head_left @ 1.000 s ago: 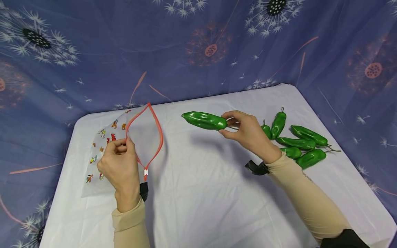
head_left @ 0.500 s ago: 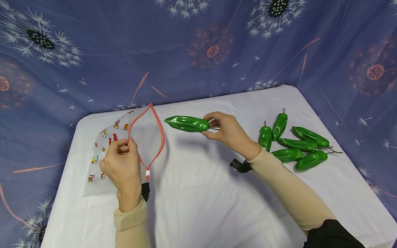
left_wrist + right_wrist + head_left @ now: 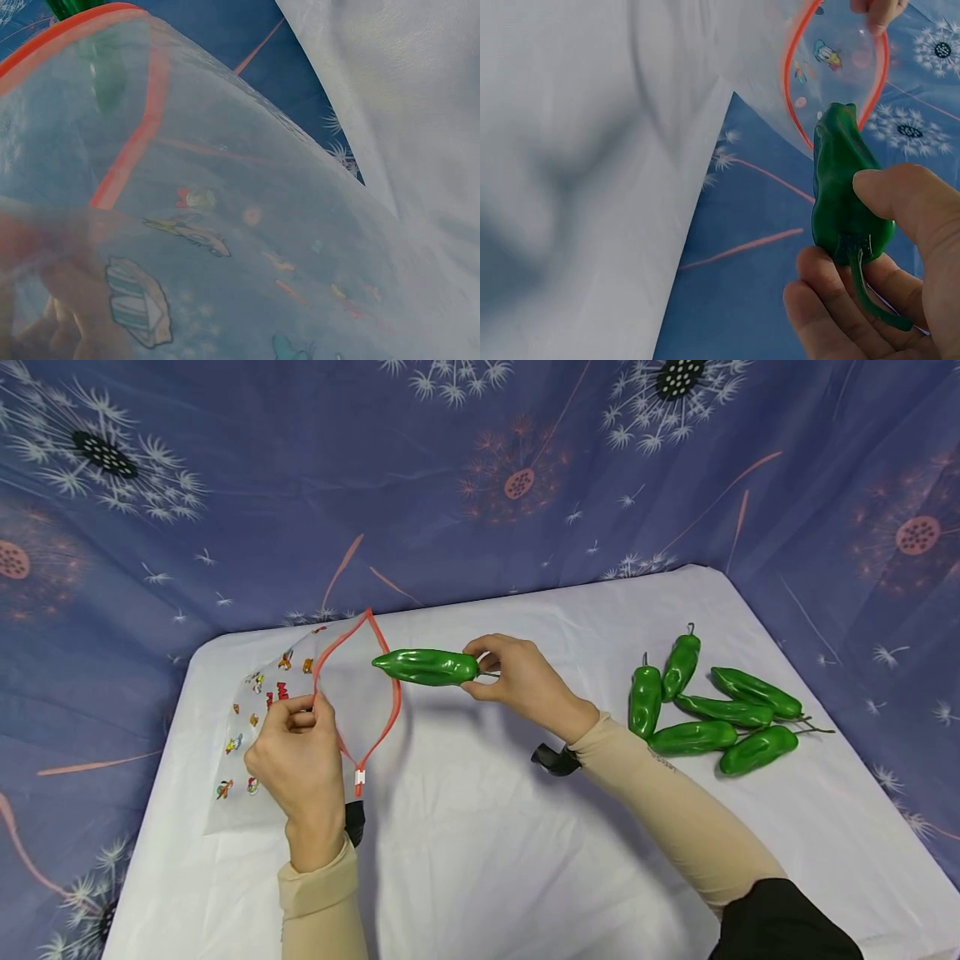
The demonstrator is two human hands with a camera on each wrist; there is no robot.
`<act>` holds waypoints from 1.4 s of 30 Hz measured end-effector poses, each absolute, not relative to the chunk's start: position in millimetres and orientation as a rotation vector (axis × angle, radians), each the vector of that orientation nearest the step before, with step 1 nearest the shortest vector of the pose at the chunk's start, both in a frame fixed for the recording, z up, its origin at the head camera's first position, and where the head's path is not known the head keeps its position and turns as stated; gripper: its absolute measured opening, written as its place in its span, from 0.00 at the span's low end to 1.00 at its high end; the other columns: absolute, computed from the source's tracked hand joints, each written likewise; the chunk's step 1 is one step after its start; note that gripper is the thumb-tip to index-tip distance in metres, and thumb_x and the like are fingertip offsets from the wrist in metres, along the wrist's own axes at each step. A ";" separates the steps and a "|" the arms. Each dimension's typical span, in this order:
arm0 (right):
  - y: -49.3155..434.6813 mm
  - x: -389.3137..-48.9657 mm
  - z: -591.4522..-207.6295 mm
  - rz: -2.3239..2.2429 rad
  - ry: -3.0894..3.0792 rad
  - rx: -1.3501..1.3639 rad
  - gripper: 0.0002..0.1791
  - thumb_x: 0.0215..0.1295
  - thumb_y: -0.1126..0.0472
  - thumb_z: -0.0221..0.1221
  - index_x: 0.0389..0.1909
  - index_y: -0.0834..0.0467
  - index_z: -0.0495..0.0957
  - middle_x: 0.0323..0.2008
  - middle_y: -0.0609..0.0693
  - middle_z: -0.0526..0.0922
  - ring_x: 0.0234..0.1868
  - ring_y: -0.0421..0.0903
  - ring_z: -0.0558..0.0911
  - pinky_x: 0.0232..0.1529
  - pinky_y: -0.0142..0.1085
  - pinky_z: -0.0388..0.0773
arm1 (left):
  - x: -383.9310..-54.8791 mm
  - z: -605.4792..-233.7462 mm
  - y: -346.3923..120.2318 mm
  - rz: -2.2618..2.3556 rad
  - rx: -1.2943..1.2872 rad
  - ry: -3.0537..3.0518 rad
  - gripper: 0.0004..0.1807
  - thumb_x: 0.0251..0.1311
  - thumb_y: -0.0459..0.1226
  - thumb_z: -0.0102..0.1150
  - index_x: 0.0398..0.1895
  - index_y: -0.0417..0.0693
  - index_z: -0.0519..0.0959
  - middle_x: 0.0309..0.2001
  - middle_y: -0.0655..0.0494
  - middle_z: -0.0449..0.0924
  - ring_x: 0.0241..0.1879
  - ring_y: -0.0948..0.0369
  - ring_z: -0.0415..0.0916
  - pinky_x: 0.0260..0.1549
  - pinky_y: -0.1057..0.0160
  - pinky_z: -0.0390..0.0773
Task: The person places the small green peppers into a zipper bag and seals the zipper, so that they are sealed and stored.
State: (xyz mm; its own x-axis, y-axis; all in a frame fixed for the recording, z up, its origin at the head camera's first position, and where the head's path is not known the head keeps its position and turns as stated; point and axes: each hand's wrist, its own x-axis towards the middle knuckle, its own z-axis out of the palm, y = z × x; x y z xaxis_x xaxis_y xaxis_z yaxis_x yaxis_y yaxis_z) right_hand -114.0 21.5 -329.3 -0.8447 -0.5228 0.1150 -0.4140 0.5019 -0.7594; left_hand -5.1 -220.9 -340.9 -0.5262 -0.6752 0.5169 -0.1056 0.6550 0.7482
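Note:
My left hand (image 3: pixel 300 760) pinches the near rim of a clear zip bag (image 3: pixel 258 777) printed with small cartoon figures. The bag's red-orange zip edge (image 3: pixel 395 702) gapes wide, with a white slider at its lower end. Between thumb and fingers, my right hand (image 3: pixel 517 677) grips a glossy green pepper (image 3: pixel 427 667) by its stem end. The pepper is level in the air, its pointed tip overlapping the bag's mouth in the head view. In the right wrist view the thumb lies on the pepper (image 3: pixel 844 187), its curved stem hanging over the fingers.
Several more green peppers (image 3: pixel 690 737) lie grouped on the white-covered table (image 3: pixel 480 860) at the right. A blue curtain (image 3: pixel 420 485) with dandelion prints hangs behind and beside the table. Black straps (image 3: pixel 555 760) sit at the wrists.
My right hand has carried the pepper leftward until its tip overlaps the bag's opening. The left hand keeps its hold on the bag, nearly still.

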 end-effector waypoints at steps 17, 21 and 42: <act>-21.0 -115.1 -335.1 -1.158 2.587 -0.961 0.20 0.61 0.63 0.73 0.53 0.60 0.82 0.47 0.47 0.85 0.43 0.41 0.83 0.45 0.30 0.78 | -5.2 -340.6 -218.6 -0.846 0.605 -2.019 0.07 0.62 0.33 0.69 0.31 0.36 0.89 0.19 0.46 0.84 0.18 0.91 0.61 0.28 0.70 0.68; -29.9 -114.3 -331.4 -1.117 2.592 -0.995 0.20 0.61 0.63 0.73 0.54 0.60 0.82 0.48 0.48 0.84 0.45 0.43 0.84 0.45 0.29 0.77 | -5.5 -340.9 -218.5 -0.840 0.605 -2.020 0.07 0.62 0.33 0.68 0.32 0.35 0.89 0.19 0.46 0.84 0.18 0.91 0.60 0.28 0.69 0.68; -59.1 -112.6 -334.6 -1.080 2.569 -1.070 0.24 0.62 0.61 0.74 0.58 0.63 0.81 0.50 0.51 0.85 0.47 0.46 0.85 0.44 0.26 0.76 | -6.1 -341.3 -217.3 -0.866 0.603 -1.994 0.07 0.62 0.32 0.68 0.30 0.35 0.89 0.20 0.45 0.85 0.18 0.89 0.63 0.26 0.78 0.64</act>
